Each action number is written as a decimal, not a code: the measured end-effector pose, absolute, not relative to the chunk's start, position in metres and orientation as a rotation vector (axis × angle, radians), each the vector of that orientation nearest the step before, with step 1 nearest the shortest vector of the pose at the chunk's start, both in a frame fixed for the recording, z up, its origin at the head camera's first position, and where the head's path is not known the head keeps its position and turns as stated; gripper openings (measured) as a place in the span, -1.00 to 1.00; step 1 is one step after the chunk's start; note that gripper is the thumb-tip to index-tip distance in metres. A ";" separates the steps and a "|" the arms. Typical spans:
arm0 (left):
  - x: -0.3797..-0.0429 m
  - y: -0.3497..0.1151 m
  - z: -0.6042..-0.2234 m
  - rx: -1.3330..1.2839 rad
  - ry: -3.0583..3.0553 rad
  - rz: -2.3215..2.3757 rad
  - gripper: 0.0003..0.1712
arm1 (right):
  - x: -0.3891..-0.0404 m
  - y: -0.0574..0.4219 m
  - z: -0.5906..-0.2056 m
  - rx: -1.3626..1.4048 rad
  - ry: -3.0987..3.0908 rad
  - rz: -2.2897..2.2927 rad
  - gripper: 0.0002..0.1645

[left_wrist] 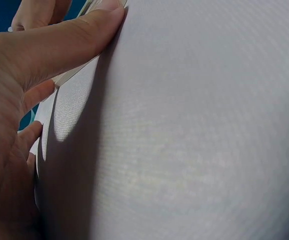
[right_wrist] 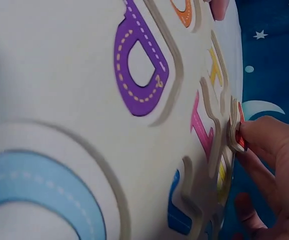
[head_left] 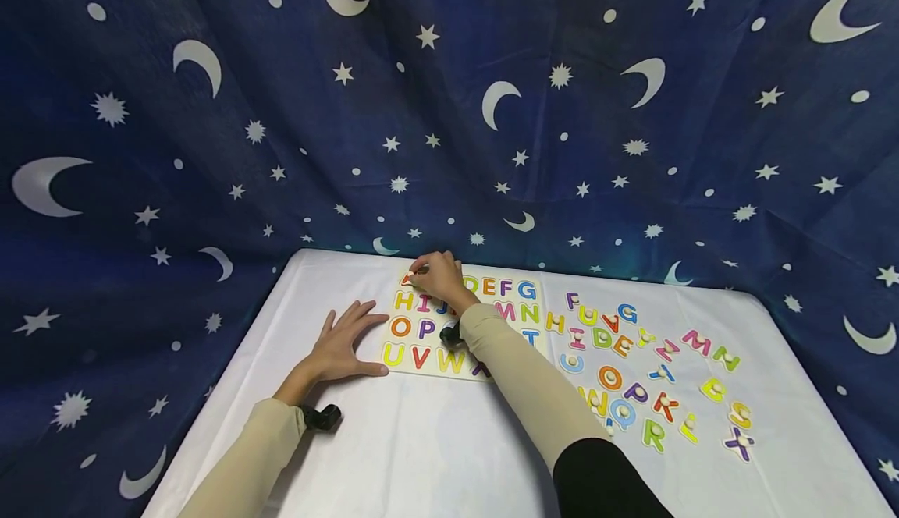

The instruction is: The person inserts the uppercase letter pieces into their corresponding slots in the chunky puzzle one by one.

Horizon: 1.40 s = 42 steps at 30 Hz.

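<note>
At the upper left corner of the alphabet puzzle board (head_left: 437, 342), my right hand (head_left: 442, 278) pinches a red letter piece (right_wrist: 239, 131) between thumb and fingers. In the right wrist view the piece stands tilted on edge at the board's far side, over the top row. My left hand (head_left: 344, 344) lies with fingers spread at the board's left edge; its thumb (left_wrist: 79, 37) reaches the lower left corner. The board shows coloured letters in recesses, including a purple P (right_wrist: 139, 65). My right forearm hides part of the middle and lower rows.
Right of the board, several loose knobbed letter pieces lie scattered on the white cloth, among them an orange O (head_left: 610, 378), a green R (head_left: 653, 434) and a purple X (head_left: 739, 444). A dark blue curtain (head_left: 449, 175) with moons and stars hangs behind the table.
</note>
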State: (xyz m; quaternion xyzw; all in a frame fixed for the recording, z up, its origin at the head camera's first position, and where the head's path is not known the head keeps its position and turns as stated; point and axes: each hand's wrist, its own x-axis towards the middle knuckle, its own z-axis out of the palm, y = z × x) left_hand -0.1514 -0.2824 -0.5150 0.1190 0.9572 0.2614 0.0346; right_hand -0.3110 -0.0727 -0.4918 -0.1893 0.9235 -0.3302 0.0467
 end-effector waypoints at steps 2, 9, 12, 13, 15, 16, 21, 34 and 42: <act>-0.151 -0.282 -0.515 0.367 2.944 0.802 0.15 | -0.310 -0.073 -0.493 -0.601 2.827 -1.005 -0.83; -0.152 -0.280 -0.515 0.370 2.937 0.795 0.15 | -0.309 -0.073 -0.496 -0.597 2.830 -1.003 -0.81; -0.152 -0.279 -0.514 0.374 2.935 0.800 0.14 | -0.309 -0.073 -0.496 -0.584 2.835 -1.001 -0.82; -0.152 -0.279 -0.514 0.375 2.936 0.798 0.15 | -0.309 -0.073 -0.496 -0.579 2.839 -0.999 -0.83; -0.152 -0.279 -0.515 0.378 2.937 0.797 0.15 | -0.308 -0.073 -0.496 -0.569 2.850 -0.994 -0.83; -0.152 -0.279 -0.515 0.378 2.938 0.794 0.15 | -0.308 -0.073 -0.496 -0.564 2.857 -0.987 -0.84; -0.153 -0.279 -0.516 0.387 2.939 0.791 0.14 | -0.307 -0.074 -0.496 -0.538 2.890 -0.946 -0.84; -0.154 -0.279 -0.514 0.407 2.946 0.786 0.14 | -0.307 -0.074 -0.498 -0.507 2.905 -0.976 -0.89; -0.152 -0.284 -0.518 0.387 2.951 0.795 0.15 | -0.308 -0.078 -0.502 -0.590 2.890 -0.936 -0.76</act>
